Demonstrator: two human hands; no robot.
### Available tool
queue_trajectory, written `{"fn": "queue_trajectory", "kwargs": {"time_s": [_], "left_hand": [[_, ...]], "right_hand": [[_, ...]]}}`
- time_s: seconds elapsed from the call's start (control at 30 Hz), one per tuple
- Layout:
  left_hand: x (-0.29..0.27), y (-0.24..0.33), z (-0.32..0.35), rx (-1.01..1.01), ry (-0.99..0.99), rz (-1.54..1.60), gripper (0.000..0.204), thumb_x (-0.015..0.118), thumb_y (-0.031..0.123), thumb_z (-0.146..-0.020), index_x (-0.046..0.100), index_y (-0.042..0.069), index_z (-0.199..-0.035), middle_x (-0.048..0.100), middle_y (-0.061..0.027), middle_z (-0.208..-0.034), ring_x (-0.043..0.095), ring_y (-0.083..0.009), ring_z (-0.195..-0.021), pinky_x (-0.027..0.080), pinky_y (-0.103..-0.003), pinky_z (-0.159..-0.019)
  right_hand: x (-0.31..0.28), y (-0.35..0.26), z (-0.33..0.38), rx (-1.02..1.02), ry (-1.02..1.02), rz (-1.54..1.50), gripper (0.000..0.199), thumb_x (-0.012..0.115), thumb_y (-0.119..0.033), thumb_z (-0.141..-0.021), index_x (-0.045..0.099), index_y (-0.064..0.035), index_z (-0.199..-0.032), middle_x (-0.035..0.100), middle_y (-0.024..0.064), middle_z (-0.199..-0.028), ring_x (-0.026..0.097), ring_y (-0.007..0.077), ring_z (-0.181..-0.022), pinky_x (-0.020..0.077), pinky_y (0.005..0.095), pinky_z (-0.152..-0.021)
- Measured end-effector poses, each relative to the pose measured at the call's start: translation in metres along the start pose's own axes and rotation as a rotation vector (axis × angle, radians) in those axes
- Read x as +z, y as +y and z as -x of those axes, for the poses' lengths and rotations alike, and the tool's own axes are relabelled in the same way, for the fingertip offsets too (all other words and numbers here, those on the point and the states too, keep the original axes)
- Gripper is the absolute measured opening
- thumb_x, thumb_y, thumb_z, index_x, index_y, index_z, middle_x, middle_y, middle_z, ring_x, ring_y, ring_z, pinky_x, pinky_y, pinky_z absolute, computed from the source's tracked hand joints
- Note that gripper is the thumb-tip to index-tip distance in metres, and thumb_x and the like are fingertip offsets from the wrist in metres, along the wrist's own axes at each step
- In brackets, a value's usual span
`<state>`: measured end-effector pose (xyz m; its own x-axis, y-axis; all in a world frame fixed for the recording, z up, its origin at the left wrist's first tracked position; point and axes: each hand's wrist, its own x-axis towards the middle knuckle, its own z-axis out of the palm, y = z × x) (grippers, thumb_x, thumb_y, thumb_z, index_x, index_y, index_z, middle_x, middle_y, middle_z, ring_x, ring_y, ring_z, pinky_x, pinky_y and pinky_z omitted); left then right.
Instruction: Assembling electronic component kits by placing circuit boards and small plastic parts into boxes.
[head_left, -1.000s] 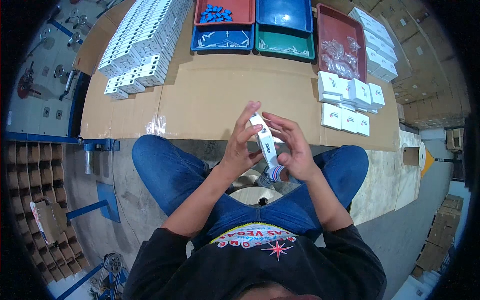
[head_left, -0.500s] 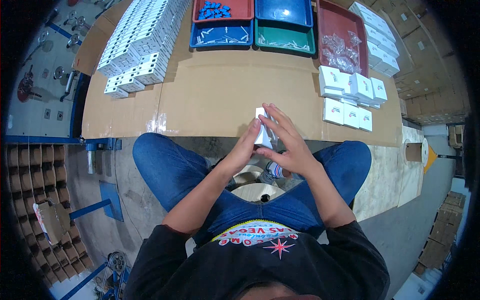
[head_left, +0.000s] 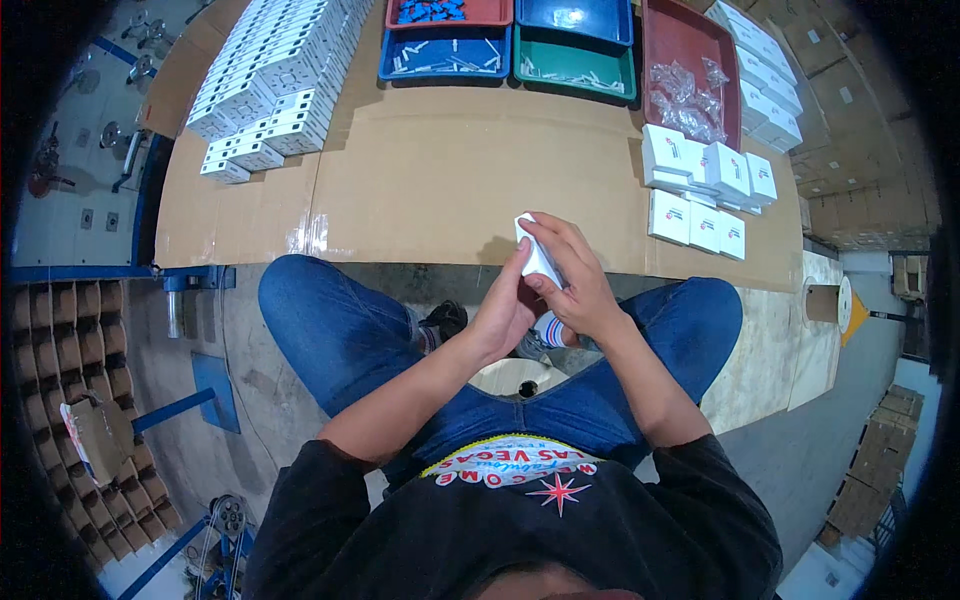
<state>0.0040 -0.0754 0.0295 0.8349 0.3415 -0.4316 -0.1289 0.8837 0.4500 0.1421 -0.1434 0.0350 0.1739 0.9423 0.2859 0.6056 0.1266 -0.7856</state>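
Small white box [head_left: 538, 258] sits long axis angled up-left toward the cardboard table [head_left: 430, 190]; left hand [head_left: 505, 310] and right hand [head_left: 575, 285] both pinch it, fingers curled close.

The person wears a black short-sleeved T-shirt [head_left: 520, 520] whose chest carries an arc of pale lettering over a yellow-green curved band, with a red star outlined in white beneath it. The sleeves end above the elbows, leaving both forearms bare. The left hand [head_left: 500, 315] and right hand [head_left: 575, 285] wear no gloves, rings or watch. Blue denim jeans [head_left: 330, 330] cover both legs, creased at the knees. A dark shoe [head_left: 440, 322] and a striped sock [head_left: 550, 330] show between the legs.
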Motion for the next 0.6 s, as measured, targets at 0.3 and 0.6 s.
{"fn": "queue_trajectory", "kwargs": {"time_s": [0.3, 0.6], "left_hand": [[0.002, -0.01, 0.003, 0.11, -0.011, -0.015, 0.051, 0.047, 0.051, -0.106, 0.054, 0.008, -0.132, 0.06, -0.0046, -0.122, 0.058, -0.015, -0.115, 0.045, -0.036, -0.103], [0.007, -0.016, 0.006, 0.179, 0.028, 0.022, 0.041, 0.049, 0.038, -0.108, 0.047, 0.011, -0.139, 0.058, -0.0019, -0.111, 0.058, -0.0092, -0.099, 0.048, -0.029, -0.09]], "right_hand": [[0.001, 0.003, 0.001, -0.088, 0.032, -0.08, 0.058, 0.057, -0.047, -0.1, 0.058, -0.0037, -0.139, 0.049, 0.0234, -0.145, 0.052, 0.0391, -0.13, 0.044, 0.0438, -0.107], [0.006, 0.007, -0.002, -0.183, 0.056, -0.074, 0.057, 0.047, -0.048, -0.105, 0.06, 0.0023, -0.129, 0.053, 0.0285, -0.14, 0.056, 0.0436, -0.124, 0.0458, 0.0458, -0.104]]}}
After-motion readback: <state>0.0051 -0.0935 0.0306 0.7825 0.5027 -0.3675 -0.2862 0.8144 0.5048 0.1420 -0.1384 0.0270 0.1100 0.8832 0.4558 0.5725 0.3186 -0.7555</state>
